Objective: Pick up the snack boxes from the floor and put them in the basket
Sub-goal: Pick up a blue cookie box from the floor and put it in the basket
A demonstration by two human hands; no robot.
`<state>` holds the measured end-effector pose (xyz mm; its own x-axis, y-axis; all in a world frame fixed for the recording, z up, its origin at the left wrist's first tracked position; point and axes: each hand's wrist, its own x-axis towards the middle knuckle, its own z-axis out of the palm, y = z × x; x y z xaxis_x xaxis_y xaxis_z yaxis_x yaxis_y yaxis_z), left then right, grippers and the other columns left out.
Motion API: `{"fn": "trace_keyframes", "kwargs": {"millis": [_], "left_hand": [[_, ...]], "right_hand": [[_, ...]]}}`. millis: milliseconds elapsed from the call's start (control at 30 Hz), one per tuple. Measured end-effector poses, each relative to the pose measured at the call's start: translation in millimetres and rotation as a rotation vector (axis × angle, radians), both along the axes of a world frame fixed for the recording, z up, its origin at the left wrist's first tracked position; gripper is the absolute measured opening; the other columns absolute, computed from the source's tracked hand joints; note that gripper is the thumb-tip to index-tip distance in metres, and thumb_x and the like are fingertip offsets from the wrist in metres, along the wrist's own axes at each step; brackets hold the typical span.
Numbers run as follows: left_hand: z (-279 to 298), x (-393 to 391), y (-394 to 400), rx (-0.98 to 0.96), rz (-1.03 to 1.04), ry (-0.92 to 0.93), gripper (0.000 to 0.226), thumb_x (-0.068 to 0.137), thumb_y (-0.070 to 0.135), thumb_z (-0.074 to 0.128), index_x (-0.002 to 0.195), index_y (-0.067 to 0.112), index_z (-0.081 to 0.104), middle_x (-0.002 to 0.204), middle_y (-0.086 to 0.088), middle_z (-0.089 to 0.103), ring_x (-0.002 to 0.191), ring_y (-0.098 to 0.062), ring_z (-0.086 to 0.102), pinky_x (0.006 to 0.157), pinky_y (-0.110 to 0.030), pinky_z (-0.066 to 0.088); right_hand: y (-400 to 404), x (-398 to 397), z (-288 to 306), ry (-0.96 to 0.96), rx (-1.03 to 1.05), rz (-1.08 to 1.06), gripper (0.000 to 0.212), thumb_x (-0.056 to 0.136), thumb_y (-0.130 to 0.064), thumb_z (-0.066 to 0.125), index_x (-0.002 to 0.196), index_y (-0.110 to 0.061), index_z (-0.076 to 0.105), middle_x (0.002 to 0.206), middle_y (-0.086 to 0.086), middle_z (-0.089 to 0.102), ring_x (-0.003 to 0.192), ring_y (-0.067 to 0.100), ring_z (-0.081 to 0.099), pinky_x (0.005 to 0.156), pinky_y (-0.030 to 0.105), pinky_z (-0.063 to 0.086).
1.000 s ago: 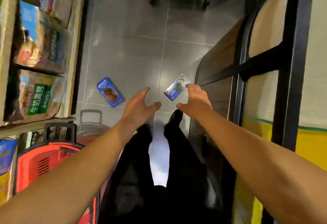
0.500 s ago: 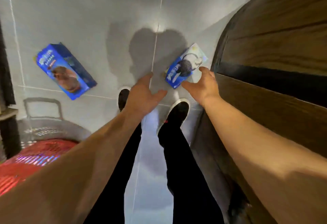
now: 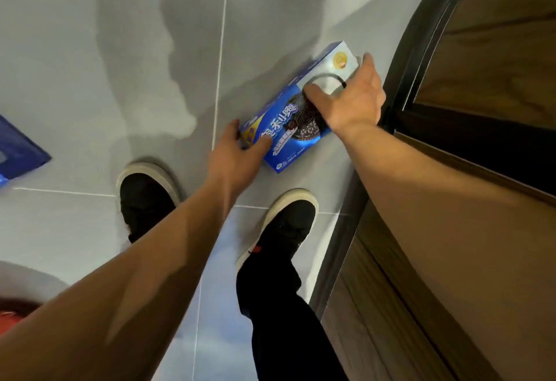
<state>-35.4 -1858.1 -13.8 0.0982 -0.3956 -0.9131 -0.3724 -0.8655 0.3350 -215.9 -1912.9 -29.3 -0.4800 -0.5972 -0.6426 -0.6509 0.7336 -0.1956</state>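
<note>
A blue cookie box [image 3: 288, 130] lies flat on the grey tiled floor, close to the wooden counter. My left hand [image 3: 237, 152] grips its near left end, thumb on the top face and fingers round the end. My right hand [image 3: 352, 97] holds the far white end, with the thumb on the top face and the fingers over the far edge. A second blue snack box [image 3: 18, 155] lies at the left edge, partly cut off. Only a corner of the red basket [image 3: 12, 317] shows at the bottom left.
A dark wooden counter [image 3: 481, 115] with a black curved edge fills the right side, right beside the box. My two black shoes [image 3: 147, 197] stand just below the box. Grey floor tiles [image 3: 105, 64] stretch to the left and ahead.
I have bent much closer to the floor. Both hands went from hovering near the cookie box to taking hold of its two ends. The basket has slid almost out of view.
</note>
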Motion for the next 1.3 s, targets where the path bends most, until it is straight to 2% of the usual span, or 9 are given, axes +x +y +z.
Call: {"fn": "trace_keyframes", "kwargs": {"millis": [100, 233, 333, 500, 667, 900, 1000, 1100, 1300], "left_hand": [[-3.5, -9.1, 4.5, 0.012, 0.214, 0.064, 0.068, 0.09, 0.021, 0.065, 0.148, 0.014, 0.031, 0.108, 0.013, 0.053, 0.075, 0.011, 0.059, 0.067, -0.009, 0.051], [22.5, -0.1, 4.2, 0.047, 0.409, 0.071, 0.08, 0.081, 0.017, 0.073, 0.148, 0.015, 0.028, 0.114, 0.01, 0.052, 0.092, -0.007, 0.065, 0.086, -0.035, 0.056], [70.8, 23.1, -2.7, 0.042, 0.463, 0.056, 0.082, 0.083, 0.014, 0.072, 0.149, 0.013, 0.024, 0.123, 0.007, 0.052, 0.095, -0.011, 0.065, 0.083, -0.038, 0.056], [204.3, 68.4, -34.0, -0.03, 0.558, 0.02, 0.094, 0.064, 0.036, 0.077, 0.142, 0.005, 0.035, 0.12, -0.011, 0.062, 0.092, -0.019, 0.069, 0.079, -0.039, 0.058], [351.5, 112.1, -56.3, -0.17, 0.345, 0.115, 0.027, 0.077, 0.023, 0.074, 0.101, 0.014, 0.066, 0.09, -0.002, 0.074, 0.078, -0.015, 0.071, 0.07, -0.029, 0.057], [544.3, 173.0, -54.9, -0.296, 0.222, 0.147, 0.053, 0.06, 0.04, 0.078, 0.107, 0.023, 0.062, 0.107, 0.0, 0.069, 0.094, -0.017, 0.069, 0.076, -0.037, 0.057], [607.1, 193.9, -37.9, -0.367, 0.267, 0.163, 0.039, 0.072, 0.027, 0.078, 0.106, 0.018, 0.062, 0.105, -0.003, 0.07, 0.087, -0.014, 0.069, 0.067, -0.03, 0.056], [658.4, 208.0, -16.9, -0.42, 0.325, 0.18, 0.022, 0.085, 0.012, 0.07, 0.106, 0.015, 0.062, 0.095, 0.001, 0.071, 0.076, -0.007, 0.068, 0.063, -0.028, 0.056], [728.4, 244.1, 61.7, -0.55, 0.62, 0.066, 0.026, 0.084, 0.01, 0.071, 0.108, 0.008, 0.062, 0.099, -0.007, 0.069, 0.078, -0.014, 0.067, 0.066, -0.03, 0.057]], "right_hand": [[4.7, -4.1, 1.5, -0.016, 0.028, -0.052, 0.09, 0.072, -0.058, 0.07, 0.143, -0.017, 0.033, 0.139, 0.005, 0.042, 0.129, 0.03, 0.037, 0.106, 0.033, 0.031], [16.6, 5.3, 34.9, -0.007, 0.053, -0.088, 0.075, 0.073, -0.057, 0.071, 0.13, -0.017, 0.043, 0.127, 0.005, 0.047, 0.118, 0.03, 0.044, 0.099, 0.036, 0.039], [18.2, 19.8, 86.3, -0.017, 0.045, -0.09, 0.076, 0.073, -0.057, 0.072, 0.132, -0.019, 0.043, 0.127, 0.006, 0.046, 0.117, 0.03, 0.044, 0.097, 0.034, 0.035], [17.1, 57.9, 216.4, -0.105, -0.078, -0.101, 0.07, 0.076, -0.047, 0.075, 0.129, -0.01, 0.047, 0.125, 0.013, 0.051, 0.118, 0.032, 0.048, 0.106, 0.04, 0.035], [9.1, 90.0, 367.1, -0.224, -0.155, -0.169, 0.065, 0.074, -0.04, 0.079, 0.121, -0.007, 0.05, 0.121, 0.011, 0.054, 0.113, 0.028, 0.053, 0.099, 0.038, 0.043], [0.2, 102.2, 558.4, -0.494, -0.199, -0.163, 0.049, 0.082, -0.034, 0.075, 0.111, -0.018, 0.038, 0.099, -0.004, 0.059, 0.088, 0.008, 0.061, 0.078, 0.022, 0.05], [-6.7, 113.4, 613.1, -0.576, -0.265, -0.066, 0.062, 0.085, -0.032, 0.072, 0.134, -0.019, 0.035, 0.118, 0.0, 0.055, 0.102, 0.016, 0.06, 0.087, 0.028, 0.048], [-7.6, 130.1, 654.9, -0.639, -0.296, 0.079, 0.058, 0.088, -0.031, 0.069, 0.139, -0.019, 0.043, 0.107, -0.008, 0.062, 0.092, 0.006, 0.061, 0.094, 0.029, 0.048], [3.1, 193.5, 711.3, -0.822, -0.288, 0.314, 0.058, 0.087, -0.037, 0.068, 0.139, -0.035, 0.042, 0.104, -0.006, 0.069, 0.086, 0.007, 0.064, 0.075, 0.028, 0.052]]}}
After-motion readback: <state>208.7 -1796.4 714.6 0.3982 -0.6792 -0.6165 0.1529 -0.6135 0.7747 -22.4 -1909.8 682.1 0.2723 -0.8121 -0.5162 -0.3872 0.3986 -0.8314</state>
